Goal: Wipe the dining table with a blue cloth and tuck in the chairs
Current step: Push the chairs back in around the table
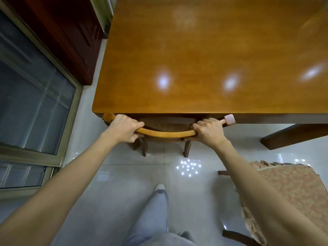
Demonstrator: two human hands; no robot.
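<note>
Left hand [124, 127], right hand [207, 129] grip chair back [166, 134], seat hidden under table [195, 59]

Left hand [124, 127], right hand [209, 130] and forearms [74, 174] are bare; loose light blue-grey trousers [156, 219] end above a pale shoe toe [159, 186].
</note>
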